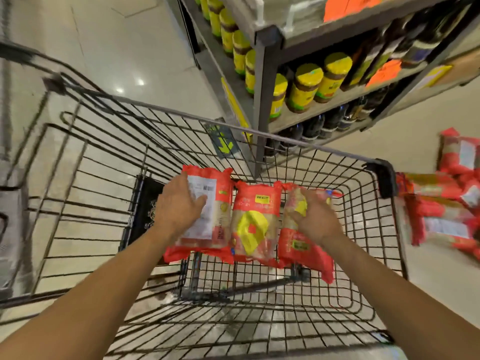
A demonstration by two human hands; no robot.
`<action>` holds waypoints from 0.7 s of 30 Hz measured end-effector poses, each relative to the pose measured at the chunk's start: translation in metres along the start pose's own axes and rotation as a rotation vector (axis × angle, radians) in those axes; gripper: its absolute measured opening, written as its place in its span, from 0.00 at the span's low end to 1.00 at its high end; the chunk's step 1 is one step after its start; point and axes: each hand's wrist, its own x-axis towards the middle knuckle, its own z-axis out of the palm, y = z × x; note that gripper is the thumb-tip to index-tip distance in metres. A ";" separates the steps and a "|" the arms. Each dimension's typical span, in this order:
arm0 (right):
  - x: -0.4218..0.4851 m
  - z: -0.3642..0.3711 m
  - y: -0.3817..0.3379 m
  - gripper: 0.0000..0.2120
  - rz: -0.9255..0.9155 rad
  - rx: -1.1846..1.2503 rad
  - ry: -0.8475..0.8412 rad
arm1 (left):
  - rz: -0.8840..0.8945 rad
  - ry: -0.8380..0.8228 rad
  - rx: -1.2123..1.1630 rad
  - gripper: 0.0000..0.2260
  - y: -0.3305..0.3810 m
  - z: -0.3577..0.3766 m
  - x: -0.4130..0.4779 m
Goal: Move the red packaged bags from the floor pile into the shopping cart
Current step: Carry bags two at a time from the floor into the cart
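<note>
Both hands are down in the cart [337, 152] on a row of three red bags; more wait off to the right.

The left hand [179, 206] lies with fingers straight and spread on the left bag [220, 203], label side up, gripping nothing. The right hand [314, 216] sits on the right bag [298, 245], its fingers blurred, so I cannot tell whether they grasp or only rest. The mid bag [253, 224] lies untouched between them. All three lie side by side on the cart's bottom, long axes running away from the person. Beyond the cart's right wall the pile [441, 216] sprawls, nearer the right hand, so the next reach probably goes rightward over that wall. Further off stands a shelf [265, 74] of jars [306, 87].
</note>
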 end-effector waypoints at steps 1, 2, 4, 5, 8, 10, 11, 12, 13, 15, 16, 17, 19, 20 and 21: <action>-0.012 -0.014 -0.020 0.28 -0.043 -0.026 0.008 | 0.044 -0.008 0.042 0.28 0.011 -0.017 -0.008; -0.022 -0.027 -0.038 0.29 -0.086 -0.068 0.021 | 0.081 -0.008 0.083 0.30 0.024 -0.035 -0.017; -0.043 -0.057 -0.076 0.33 -0.170 -0.149 0.053 | 0.153 0.003 0.138 0.35 0.053 -0.076 -0.038; -0.053 -0.073 -0.093 0.34 -0.215 -0.179 0.078 | 0.181 0.016 0.151 0.35 0.066 -0.095 -0.049; -0.092 -0.120 -0.140 0.32 -0.334 -0.237 0.188 | 0.289 0.100 0.222 0.36 0.104 -0.158 -0.081; -0.119 -0.150 -0.163 0.33 -0.409 -0.275 0.280 | 0.338 0.171 0.246 0.33 0.126 -0.195 -0.101; -0.129 -0.165 -0.173 0.34 -0.445 -0.298 0.329 | 0.356 0.207 0.252 0.33 0.136 -0.213 -0.109; -0.140 -0.180 -0.181 0.36 -0.465 -0.311 0.362 | 0.371 0.244 0.251 0.32 0.146 -0.229 -0.117; -0.152 -0.196 -0.188 0.36 -0.477 -0.315 0.385 | 0.387 0.284 0.247 0.32 0.155 -0.245 -0.125; -0.175 -0.227 -0.198 0.36 -0.499 -0.333 0.437 | 0.430 0.370 0.246 0.33 0.172 -0.274 -0.139; -0.189 -0.242 -0.202 0.36 -0.507 -0.341 0.465 | 0.451 0.399 0.242 0.33 0.182 -0.287 -0.147; -0.200 -0.255 -0.204 0.35 -0.517 -0.343 0.494 | 0.471 0.427 0.238 0.33 0.191 -0.298 -0.152; -0.219 -0.276 -0.207 0.33 -0.528 -0.337 0.539 | 0.516 0.484 0.237 0.33 0.207 -0.314 -0.161; -0.227 -0.284 -0.207 0.33 -0.529 -0.334 0.554 | 0.540 0.509 0.232 0.33 0.215 -0.319 -0.165; -0.232 -0.291 -0.206 0.33 -0.522 -0.335 0.563 | 0.561 0.525 0.228 0.33 0.223 -0.321 -0.168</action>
